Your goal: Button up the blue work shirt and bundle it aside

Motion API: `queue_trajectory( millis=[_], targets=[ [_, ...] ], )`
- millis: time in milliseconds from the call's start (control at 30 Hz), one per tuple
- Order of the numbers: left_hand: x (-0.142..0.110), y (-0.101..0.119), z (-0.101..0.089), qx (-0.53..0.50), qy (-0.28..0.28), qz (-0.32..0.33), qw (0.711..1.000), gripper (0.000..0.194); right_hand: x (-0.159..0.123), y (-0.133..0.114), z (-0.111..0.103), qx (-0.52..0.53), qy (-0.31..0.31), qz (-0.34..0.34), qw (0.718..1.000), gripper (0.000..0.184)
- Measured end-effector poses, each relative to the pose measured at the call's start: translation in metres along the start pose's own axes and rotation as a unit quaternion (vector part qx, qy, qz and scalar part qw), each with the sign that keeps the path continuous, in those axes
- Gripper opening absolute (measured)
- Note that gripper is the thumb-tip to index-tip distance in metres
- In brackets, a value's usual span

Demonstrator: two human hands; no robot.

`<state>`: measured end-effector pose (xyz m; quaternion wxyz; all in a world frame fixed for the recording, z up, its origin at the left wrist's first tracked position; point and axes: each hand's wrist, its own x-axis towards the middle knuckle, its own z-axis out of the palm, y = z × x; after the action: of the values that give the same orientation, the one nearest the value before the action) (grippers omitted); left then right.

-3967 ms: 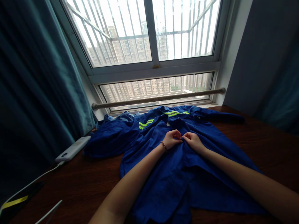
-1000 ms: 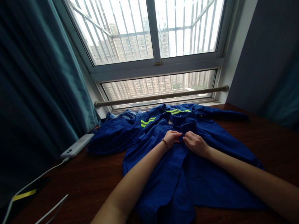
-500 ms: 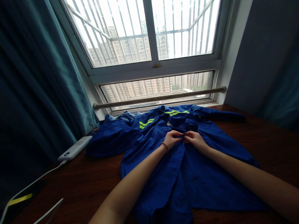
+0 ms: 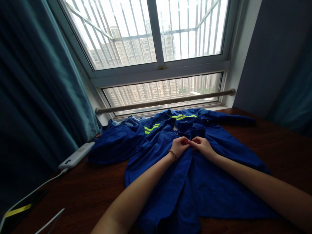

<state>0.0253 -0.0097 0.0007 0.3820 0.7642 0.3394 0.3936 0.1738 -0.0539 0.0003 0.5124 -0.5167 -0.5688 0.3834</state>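
Note:
A blue work jacket (image 4: 168,185) with yellow-green reflective stripes lies front side up, its collar end toward the window. At the middle of its front opening, my left hand (image 4: 180,147) pinches the edge of the cloth; a beaded bracelet (image 4: 172,153) circles that wrist. My right hand (image 4: 201,146) meets it from the other side, thumb and fingers closed on the same edge. The fingertips of both hands touch and hide what lies between them. Just above the left hand a button (image 4: 176,133) shows on the placket, and a loose flap (image 4: 198,133) stands above the right.
The jacket rests on a dark wooden surface (image 4: 97,191) below a barred window. A metal rail (image 4: 165,102) crosses in front of the glass. Left are a white power bank (image 4: 76,156) with a cable, a yellow strip (image 4: 18,210) and a teal curtain (image 4: 48,84).
The fingertips of both hands have shifted slightly and come closer together at the front edge. The jacket lies as before; the whole view has moved a little.

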Motion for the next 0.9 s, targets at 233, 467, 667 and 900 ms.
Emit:
queue_trajectory(
  millis=[233,467,667,900],
  targets=[
    [-0.002,0.007,0.005,0.048,0.043,0.020,0.998,0.013,0.000,-0.001,0.001,-0.001,0.017,-0.041,0.999,0.035],
    [0.002,0.002,0.005,0.005,0.025,0.006,1.000,0.012,0.000,0.000,0.002,0.010,0.043,-0.026,0.999,0.031],
    [-0.002,0.001,0.009,0.016,0.017,-0.009,1.000,0.004,0.007,0.010,0.000,0.016,0.103,-0.002,0.995,0.031],
    [-0.001,0.000,0.009,0.014,0.048,-0.017,0.999,0.007,-0.004,-0.005,0.002,-0.109,0.056,-0.068,0.990,0.035]
  ],
)
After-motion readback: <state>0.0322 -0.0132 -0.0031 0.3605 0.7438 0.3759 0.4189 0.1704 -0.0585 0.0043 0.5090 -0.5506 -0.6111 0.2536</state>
